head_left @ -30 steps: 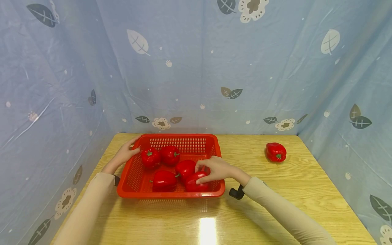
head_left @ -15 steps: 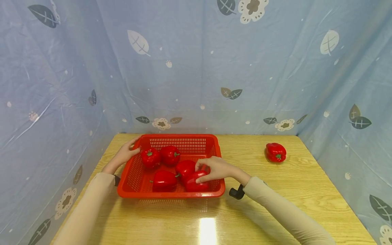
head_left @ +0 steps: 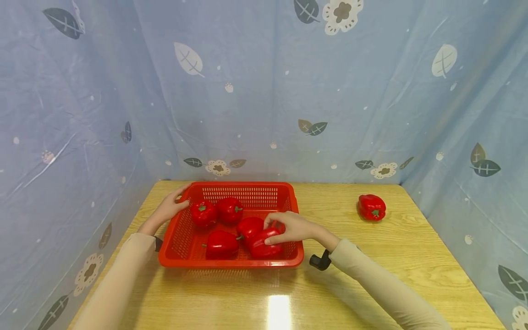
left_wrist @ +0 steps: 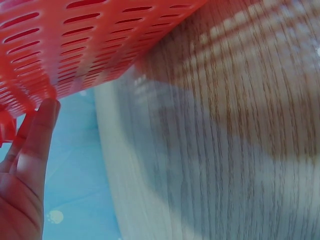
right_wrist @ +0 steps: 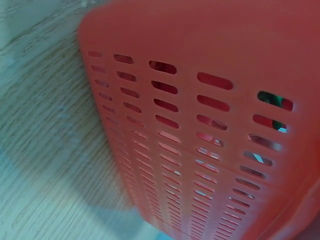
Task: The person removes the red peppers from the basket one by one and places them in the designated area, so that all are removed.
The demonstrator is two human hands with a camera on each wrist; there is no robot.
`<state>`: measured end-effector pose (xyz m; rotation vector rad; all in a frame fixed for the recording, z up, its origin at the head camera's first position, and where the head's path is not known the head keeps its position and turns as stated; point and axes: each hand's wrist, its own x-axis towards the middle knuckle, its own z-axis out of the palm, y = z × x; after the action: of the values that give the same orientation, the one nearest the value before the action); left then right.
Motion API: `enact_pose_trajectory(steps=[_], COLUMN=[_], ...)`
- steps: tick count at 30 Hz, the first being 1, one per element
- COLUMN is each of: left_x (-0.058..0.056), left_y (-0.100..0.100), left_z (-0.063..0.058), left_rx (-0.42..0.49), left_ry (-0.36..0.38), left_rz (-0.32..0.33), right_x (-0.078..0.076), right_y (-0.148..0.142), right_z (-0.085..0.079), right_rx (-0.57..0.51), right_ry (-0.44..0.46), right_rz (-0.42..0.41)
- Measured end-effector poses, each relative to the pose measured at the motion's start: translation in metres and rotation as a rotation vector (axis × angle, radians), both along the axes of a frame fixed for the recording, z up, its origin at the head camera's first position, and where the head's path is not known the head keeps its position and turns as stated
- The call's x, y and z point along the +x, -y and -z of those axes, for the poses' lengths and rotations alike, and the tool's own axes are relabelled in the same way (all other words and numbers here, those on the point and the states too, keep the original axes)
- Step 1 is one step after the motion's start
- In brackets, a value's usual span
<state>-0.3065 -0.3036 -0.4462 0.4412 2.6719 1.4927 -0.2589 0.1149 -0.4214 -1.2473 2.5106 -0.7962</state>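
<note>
A red plastic basket (head_left: 231, 262) with slotted walls stands on the wooden table and holds several red bell peppers. My left hand (head_left: 167, 208) grips its left rim, thumb inside; in the left wrist view, fingers (left_wrist: 35, 145) lie along the outer wall. Over the front right corner my right hand (head_left: 290, 228) reaches in and holds a bell pepper (head_left: 264, 245) between thumb and fingers. Touching that one is another pepper (head_left: 249, 228). Farther left sit a front pepper (head_left: 222, 245) and two rear ones, a left pepper (head_left: 203, 214) and a right pepper (head_left: 229, 210).
One more bell pepper (head_left: 371, 207) lies on the table (head_left: 371, 266), well right of the basket. A blue patterned curtain (head_left: 247, 105) hangs behind and on both sides. In the right wrist view the basket wall (right_wrist: 200, 150) hides the right hand's grasp.
The bell pepper under my right hand has tilted up slightly. Both hands and the basket stay nearly where they were.
</note>
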Motion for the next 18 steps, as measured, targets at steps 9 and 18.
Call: enact_pose_trajectory(steps=[9, 18], left_x=[-0.0003, 0.0007], left_y=[-0.0006, -0.0004], left_z=[-0.0002, -0.0009], left_rx=[-0.010, -0.012], left_ry=[-0.004, -0.013], left_rz=[-0.003, -0.002], right_x=[0.0019, 0.0066], right_y=[-0.0009, -0.0003], right_z=[-0.0015, -0.0016], right_rx=[-0.061, -0.103], right_ry=[0.047, 0.072], right_rz=[0.018, 0.042])
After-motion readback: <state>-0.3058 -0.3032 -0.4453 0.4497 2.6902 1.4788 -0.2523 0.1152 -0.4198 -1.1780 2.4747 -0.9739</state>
